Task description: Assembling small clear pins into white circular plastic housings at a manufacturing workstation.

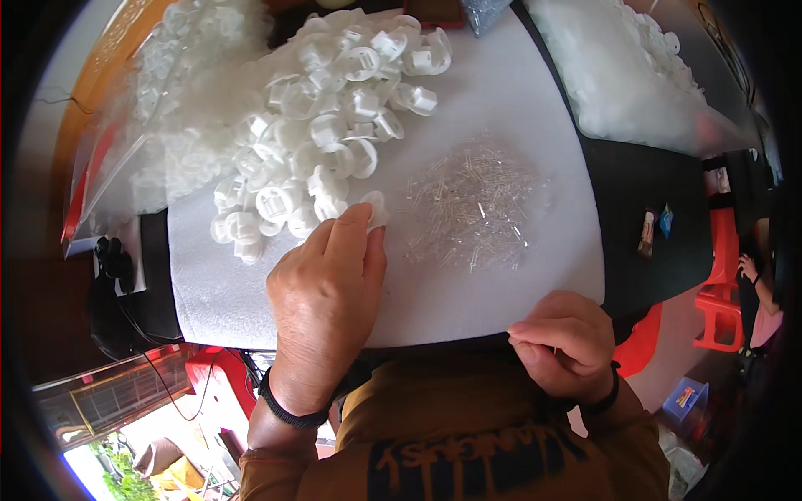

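Observation:
My left hand (322,280) reaches to the front edge of a heap of white plastic ring-shaped parts (326,129). Its thumb and forefinger are closed on one white plastic part (378,207), partly covered by the fingertips. Close to the front edge of the white mat (468,313), my right hand (568,342) is closed in a pinch, with thumb and forefinger together. Whatever it may hold is too small to make out. Between and beyond the hands lies a loose pile of thin, clear pins (476,204).
Clear bags of white parts stand at the far left (196,108) and far right (622,75). A small wrapped item (647,232) and a blue packet (666,220) lie on the dark surface to the right. Beyond are red stools (718,313) and another person (762,292).

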`<state>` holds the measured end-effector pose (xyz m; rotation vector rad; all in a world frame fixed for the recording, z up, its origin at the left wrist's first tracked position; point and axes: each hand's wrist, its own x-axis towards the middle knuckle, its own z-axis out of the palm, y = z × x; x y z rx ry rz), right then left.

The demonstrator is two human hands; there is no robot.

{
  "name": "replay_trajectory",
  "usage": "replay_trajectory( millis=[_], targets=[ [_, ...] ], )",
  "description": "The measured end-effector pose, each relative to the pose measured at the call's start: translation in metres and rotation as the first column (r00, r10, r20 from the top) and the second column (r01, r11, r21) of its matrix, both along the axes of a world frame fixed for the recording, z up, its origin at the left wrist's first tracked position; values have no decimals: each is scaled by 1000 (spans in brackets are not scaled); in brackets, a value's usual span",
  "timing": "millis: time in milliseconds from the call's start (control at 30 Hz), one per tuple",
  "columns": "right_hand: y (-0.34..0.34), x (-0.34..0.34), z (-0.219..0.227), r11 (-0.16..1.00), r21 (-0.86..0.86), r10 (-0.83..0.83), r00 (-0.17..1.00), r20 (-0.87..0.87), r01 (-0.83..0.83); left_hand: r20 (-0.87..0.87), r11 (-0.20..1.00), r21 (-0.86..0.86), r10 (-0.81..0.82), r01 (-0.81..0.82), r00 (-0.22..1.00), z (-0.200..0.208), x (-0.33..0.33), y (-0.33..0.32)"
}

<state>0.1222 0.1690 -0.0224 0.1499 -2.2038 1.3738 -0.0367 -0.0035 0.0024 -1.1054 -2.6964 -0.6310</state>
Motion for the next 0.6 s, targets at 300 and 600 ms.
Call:
replay_trajectory(
  millis=[300, 600],
  targets=[
    [8, -5, 2, 992, -118, 49, 995, 88, -39, 4, 998, 64, 4, -4, 1000, -7, -4, 8],
    [-5, -5, 26, 460, -888, 344, 923, 170, -8, 759, 792, 607, -601, 62, 253, 38, 29, -3]
  ],
)
